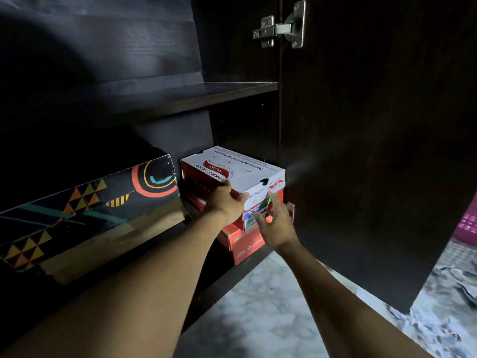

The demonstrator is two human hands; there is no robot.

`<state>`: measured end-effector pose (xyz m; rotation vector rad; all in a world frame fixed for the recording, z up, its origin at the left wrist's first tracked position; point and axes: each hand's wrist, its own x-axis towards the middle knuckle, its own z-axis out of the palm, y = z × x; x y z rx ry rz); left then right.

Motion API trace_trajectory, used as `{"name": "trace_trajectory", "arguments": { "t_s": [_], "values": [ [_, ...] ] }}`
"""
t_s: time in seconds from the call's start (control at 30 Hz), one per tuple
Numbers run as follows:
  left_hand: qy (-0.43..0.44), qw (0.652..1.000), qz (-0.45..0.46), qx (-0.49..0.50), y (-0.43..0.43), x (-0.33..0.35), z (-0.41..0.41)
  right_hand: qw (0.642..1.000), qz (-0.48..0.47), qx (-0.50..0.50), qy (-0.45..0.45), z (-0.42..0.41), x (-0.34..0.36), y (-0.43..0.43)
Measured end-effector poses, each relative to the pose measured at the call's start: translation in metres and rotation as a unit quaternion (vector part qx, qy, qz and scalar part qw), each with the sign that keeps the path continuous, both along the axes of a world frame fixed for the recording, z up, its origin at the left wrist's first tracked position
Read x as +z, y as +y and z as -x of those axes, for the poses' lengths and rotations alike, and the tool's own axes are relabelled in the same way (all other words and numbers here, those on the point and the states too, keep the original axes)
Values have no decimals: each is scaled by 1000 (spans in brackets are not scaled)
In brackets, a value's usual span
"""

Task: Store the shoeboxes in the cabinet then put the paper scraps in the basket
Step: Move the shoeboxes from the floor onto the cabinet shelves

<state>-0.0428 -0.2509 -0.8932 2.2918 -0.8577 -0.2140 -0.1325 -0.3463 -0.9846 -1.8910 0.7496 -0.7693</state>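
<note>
Seating the white Skechers shoebox [232, 171] on a red shoebox [245, 242] in the cabinet [206, 93], the left hand [227, 200] grips its corner; the right hand [277, 223], splayed open, presses its end.

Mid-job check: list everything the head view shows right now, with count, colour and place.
white-and-red shoebox: one, white lid and red sides, top of the stack in the cabinet's lowest compartment, right side
red shoebox: one, red, under it, jutting forward
patterned box: one, black with orange, yellow and teal shapes, left of the stack
cabinet: one, dark brown, door open at right
hinge: one, silver, top of the door
basket: one, pink, right edge, partly seen
paper scraps: count unclear, pale, blurred, on the floor below the basket
floor: grey-white marbled
left hand: grips the white-and-red shoebox's front left corner
right hand: fingers spread at its front end
</note>
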Motion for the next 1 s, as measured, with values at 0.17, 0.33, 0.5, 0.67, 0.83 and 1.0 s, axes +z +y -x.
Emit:
{"name": "trace_trajectory", "arguments": {
  "t_s": [0.17,0.33,0.5,0.67,0.83,1.0],
  "values": [
    [-13,999,-30,13,-3,1,-20,997,-3,66,38,-18,-3,-2],
    [13,999,-21,25,-8,0,-15,997,-22,48,63,-9,7,-9],
    [48,998,24,34,-8,2,3,997,-7,20,79,15,18,-10],
    [99,989,94,52,-13,2,46,997,-3,-8,73,67,37,-4],
    [148,978,125,76,-28,-1,109,991,36,-72,109,154,62,9],
    [151,982,70,-87,-34,-8,198,968,74,-154,185,262,65,37]
  ]
}}
